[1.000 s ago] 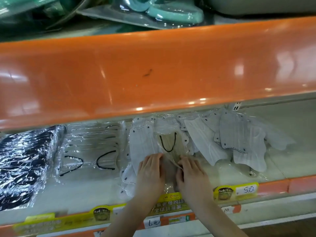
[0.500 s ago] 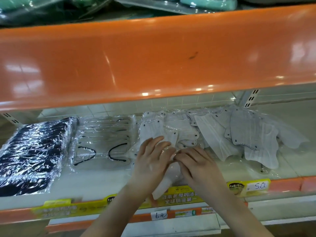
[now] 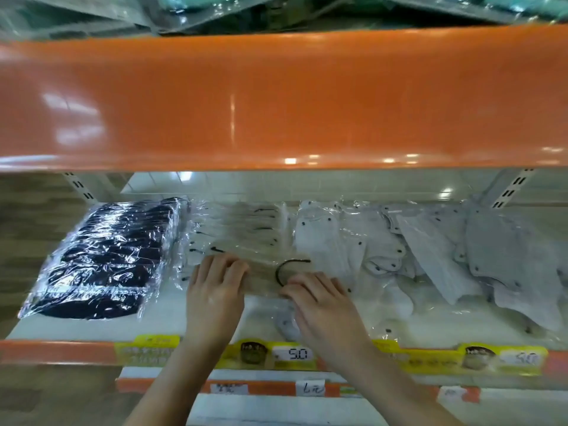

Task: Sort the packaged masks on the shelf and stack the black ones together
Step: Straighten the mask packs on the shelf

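Observation:
A stack of black masks (image 3: 110,259) in shiny clear wrap lies at the left of the white shelf (image 3: 172,318). Right of it sits a pile of beige masks with black ear loops (image 3: 246,238) in clear packets. My left hand (image 3: 215,290) rests flat on the front packet of that pile, fingers fairly straight. My right hand (image 3: 319,302) holds the same packet's right end by the black loop (image 3: 285,272), fingers bent over its edge. White masks (image 3: 335,241) and grey masks (image 3: 504,259) lie loosely spread to the right.
A wide orange shelf front (image 3: 282,96) overhangs the masks from above, with green packaged goods (image 3: 215,10) on top of it. The shelf's front rail carries yellow price labels (image 3: 295,353). Slotted uprights (image 3: 510,189) stand at the back corners.
Both hands have moved left from the white masks to the beige pile, carrying a beige packet with a black loop and laying it on that pile. The camera has shifted right and closer.

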Available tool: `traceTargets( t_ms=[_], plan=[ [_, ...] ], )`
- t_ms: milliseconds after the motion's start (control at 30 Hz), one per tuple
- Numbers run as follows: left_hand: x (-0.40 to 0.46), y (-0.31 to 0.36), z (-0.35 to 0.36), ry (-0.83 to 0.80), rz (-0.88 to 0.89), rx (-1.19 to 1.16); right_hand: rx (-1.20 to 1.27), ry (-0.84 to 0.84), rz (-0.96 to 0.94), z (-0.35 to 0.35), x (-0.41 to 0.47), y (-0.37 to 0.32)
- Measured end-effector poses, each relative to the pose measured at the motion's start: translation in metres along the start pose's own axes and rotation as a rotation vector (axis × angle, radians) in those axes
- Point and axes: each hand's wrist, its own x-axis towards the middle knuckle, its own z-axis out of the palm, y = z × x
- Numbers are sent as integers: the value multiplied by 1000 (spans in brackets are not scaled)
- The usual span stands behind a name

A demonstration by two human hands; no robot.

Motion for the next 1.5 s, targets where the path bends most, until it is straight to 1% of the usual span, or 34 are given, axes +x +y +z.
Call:
traceTargets(
  t_ms=[133, 233, 300, 400, 567, 733, 867, 1000, 1133, 1267, 1400, 1500],
  plan=[
    [-10, -29, -3, -113, -33, 11, 19, -18, -5, 28, 9, -10],
    [-21, -51, -1, -194, -51, -69, 15, -45, -37, 38, 17, -21],
    [-29, -62, -1, -229, -80, -110, 11, -81, -58, 43, 21, -27],
    [-39, -71, 1, -280, -110, -116, 30, -147, -35, 50, 22, -32],
    [-44, -69, 1, -412, -66, -41, -7, -223, 26, 58, 24, -39],
    [-35, -66, -2, -469, -7, -23, -18, -260, 89, 65, 22, -40],
    [-36, -68, 6, -525, -18, -1, -48, -293, 167, 68, 26, -44],
    [-35, -66, 9, -617, -47, 18, -62, -355, 195, 72, 30, -46],
    [-30, -68, 13, -624, -62, 19, -88, -442, 230, 71, 32, -49],
    [-27, -67, 16, -597, -108, 8, 16, -506, 212, 68, 36, -48],
    [-28, -65, 16, -570, -150, -63, 47, -401, 224, 64, 36, -48],
    [-24, -56, 13, -571, -131, -116, 72, -319, 248, 53, 36, -47]
  ],
)
